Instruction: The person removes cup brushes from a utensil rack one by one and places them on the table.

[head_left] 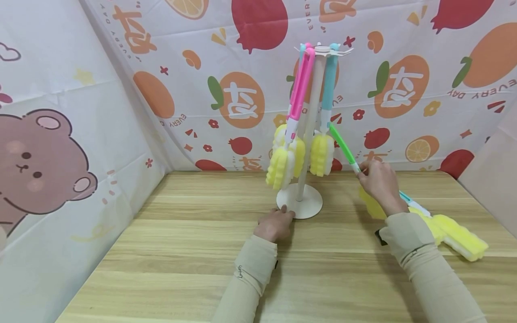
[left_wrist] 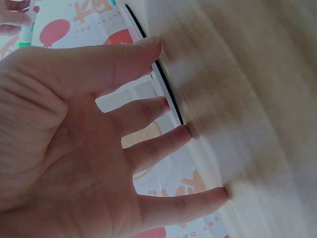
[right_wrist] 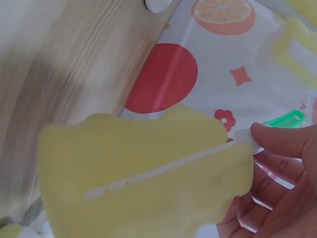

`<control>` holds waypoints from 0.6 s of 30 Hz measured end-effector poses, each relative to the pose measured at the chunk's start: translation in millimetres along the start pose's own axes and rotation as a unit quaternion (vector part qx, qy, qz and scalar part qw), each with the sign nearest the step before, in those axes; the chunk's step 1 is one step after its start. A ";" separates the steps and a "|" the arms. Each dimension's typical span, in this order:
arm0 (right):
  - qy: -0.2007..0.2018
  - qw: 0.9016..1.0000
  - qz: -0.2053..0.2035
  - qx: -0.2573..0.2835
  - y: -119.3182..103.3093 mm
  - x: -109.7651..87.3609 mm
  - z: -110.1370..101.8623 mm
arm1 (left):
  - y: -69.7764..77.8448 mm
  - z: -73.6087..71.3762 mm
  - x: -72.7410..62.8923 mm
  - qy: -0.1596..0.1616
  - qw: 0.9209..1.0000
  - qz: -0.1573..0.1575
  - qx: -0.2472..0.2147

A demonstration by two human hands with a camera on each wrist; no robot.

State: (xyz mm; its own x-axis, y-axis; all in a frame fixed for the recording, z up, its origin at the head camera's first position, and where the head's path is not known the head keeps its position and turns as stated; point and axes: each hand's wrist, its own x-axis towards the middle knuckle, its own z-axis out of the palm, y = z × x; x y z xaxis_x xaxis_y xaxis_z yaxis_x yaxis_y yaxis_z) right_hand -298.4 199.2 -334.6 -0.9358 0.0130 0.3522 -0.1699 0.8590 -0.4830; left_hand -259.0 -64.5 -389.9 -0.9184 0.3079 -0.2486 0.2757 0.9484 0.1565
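Note:
In my right hand (head_left: 379, 181) I hold a sponge brush with a green handle (head_left: 342, 142), thumb and fingers pinching its white neck. Its yellow sponge head (right_wrist: 124, 153) fills much of the right wrist view. The green end slants up toward a white rack (head_left: 317, 89) with hooks around its top. My left hand (head_left: 276, 223) rests low at the rack's round base (head_left: 312, 206), fingers spread and nearly straight, the thumb tip right at its rim in the left wrist view. Pink-handled (head_left: 302, 85) and blue-handled (head_left: 329, 85) sponge brushes hang from the rack.
More sponge brushes with yellow and white heads (head_left: 464, 237) lie on the wooden table (head_left: 194, 251) at the right, partly behind my right forearm. A fruit-print cloth (head_left: 181, 148) hangs behind the table, and a bear-print sheet (head_left: 113, 233) runs along the left.

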 end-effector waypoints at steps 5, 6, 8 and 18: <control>0.003 1.000 -0.002 -0.007 2.7 -0.1 1.8 | -0.2 0.5 0.6 0.001 1.000 0.000 -0.003; 0.003 1.000 -0.002 -0.008 3.2 0.0 2.1 | -0.2 0.6 0.6 0.001 1.000 0.000 -0.003; 0.002 1.000 -0.002 -0.011 4.3 0.1 2.9 | -0.2 0.6 0.6 0.001 1.000 0.001 -0.002; 0.026 0.998 -0.026 -0.047 11.9 -1.6 8.8 | 0.3 0.4 0.2 0.000 1.000 0.001 -0.001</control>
State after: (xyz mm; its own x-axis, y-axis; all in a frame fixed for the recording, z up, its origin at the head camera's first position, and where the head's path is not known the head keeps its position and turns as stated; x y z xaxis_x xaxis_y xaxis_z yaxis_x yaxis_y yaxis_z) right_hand -301.6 204.9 -348.0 -0.9083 -0.0089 0.4182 -0.1869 0.9030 -0.3868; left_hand -258.9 -64.1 -390.3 -0.9180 0.3090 -0.2484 0.2761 0.9479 0.1588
